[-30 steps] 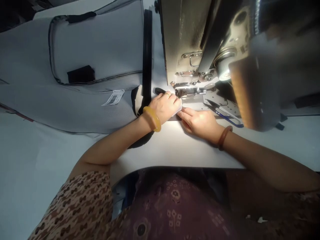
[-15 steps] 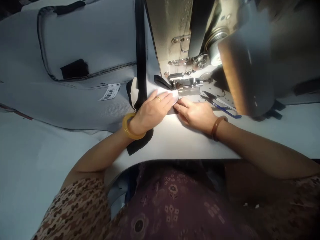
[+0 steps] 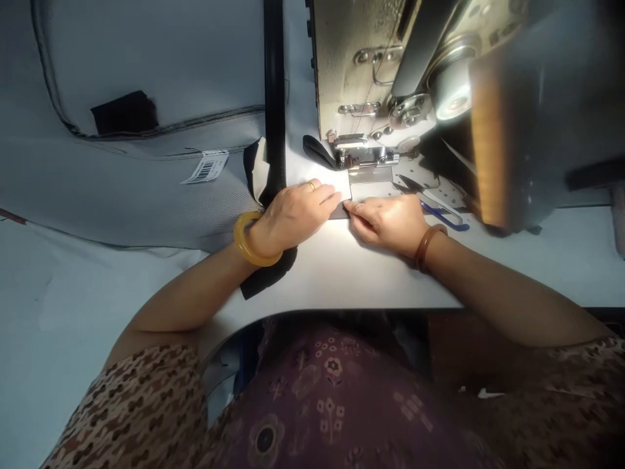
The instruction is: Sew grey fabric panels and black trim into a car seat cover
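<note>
A large grey fabric piece (image 3: 185, 71) runs in from the left, its lit corner lying by the presser foot (image 3: 344, 159) of a sewing machine (image 3: 342, 85). My left hand (image 3: 293, 218) is on this fabric near the corner, fingers bent together on it and thumb hidden. At the corner's right edge, my right hand (image 3: 388, 218) pinches the fabric between thumb and forefinger. A black strap (image 3: 274, 85) crosses the fabric and passes beneath my left hand. A black loop (image 3: 317, 151) sticks out left of the presser foot.
Blue-handled thread snips (image 3: 442, 212) lie on the machine bed just beyond my right hand. A barcode label (image 3: 209, 166) is on the fabric at left. A dark, blurred machine part (image 3: 517, 143) stands at right. The white table (image 3: 342, 273) curves along my body.
My left fingers have drawn in from lying flatter, and the fabric corner shows more. My right hand stays at the edge. The view has shifted, with the machine now farther right and up.
</note>
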Demonstrator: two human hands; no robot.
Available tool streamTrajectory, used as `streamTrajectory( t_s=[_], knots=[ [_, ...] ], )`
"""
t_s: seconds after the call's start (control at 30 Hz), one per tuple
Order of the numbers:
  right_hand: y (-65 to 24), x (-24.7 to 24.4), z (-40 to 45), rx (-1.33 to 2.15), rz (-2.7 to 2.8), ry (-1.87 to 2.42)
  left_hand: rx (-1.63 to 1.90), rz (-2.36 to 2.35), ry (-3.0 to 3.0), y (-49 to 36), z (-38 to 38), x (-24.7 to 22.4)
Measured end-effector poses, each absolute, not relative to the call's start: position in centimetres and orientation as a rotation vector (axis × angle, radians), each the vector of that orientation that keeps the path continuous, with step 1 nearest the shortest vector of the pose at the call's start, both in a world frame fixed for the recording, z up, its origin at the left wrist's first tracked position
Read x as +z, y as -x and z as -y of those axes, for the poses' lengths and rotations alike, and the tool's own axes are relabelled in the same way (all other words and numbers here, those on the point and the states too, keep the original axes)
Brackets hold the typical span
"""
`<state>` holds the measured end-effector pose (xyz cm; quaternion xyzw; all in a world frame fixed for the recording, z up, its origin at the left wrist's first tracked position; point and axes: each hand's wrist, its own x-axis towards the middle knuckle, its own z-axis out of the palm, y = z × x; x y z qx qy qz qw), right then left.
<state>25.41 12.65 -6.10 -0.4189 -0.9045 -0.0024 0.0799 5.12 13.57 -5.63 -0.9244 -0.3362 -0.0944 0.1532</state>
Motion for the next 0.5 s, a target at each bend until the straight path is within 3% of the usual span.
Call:
streamTrajectory(
  t_s=[0.5],
  knots=[
    [-25.6,-5.5,-12.9,0.039,2.738,1.306,-0.155,0.889,2.758,-4.8,-14.4,-5.2]
  ],
)
